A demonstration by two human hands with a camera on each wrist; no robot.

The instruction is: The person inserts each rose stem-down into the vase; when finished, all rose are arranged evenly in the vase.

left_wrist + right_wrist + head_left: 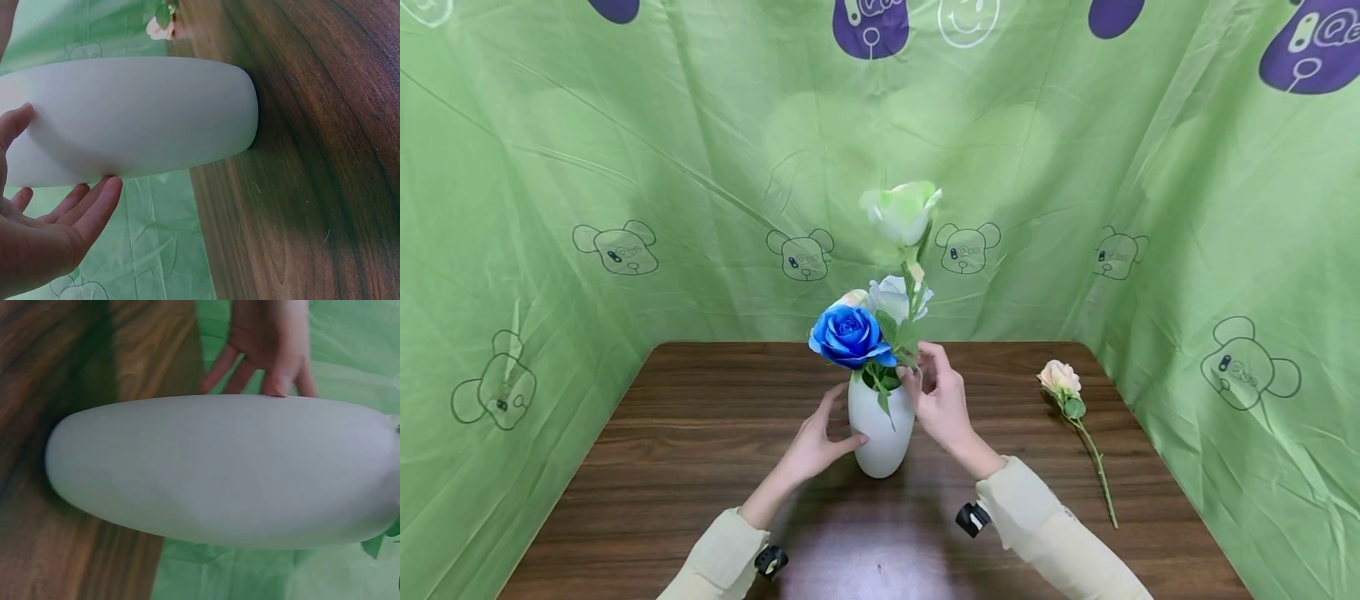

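A white vase (882,433) stands upright on the table. My left hand (814,446) holds its left side, thumb in front and fingertips against the wall, as the left wrist view also shows. At the vase's mouth, my right hand (942,404) pinches the leafy stem of a pale green-white rose (904,212), which rises high above the others; leaves partly hide the grip. A blue rose (850,335) leans left out of the vase. Behind it are a pale bluish-white rose (895,296) and a partly hidden cream bloom (853,297). The right wrist view shows the vase (219,472) but not the right hand's fingers.
A light pink rose (1060,379) with a long stem lies on the right of the brown wooden table (700,417). Green printed cloth (715,208) encloses the table at the back and both sides.
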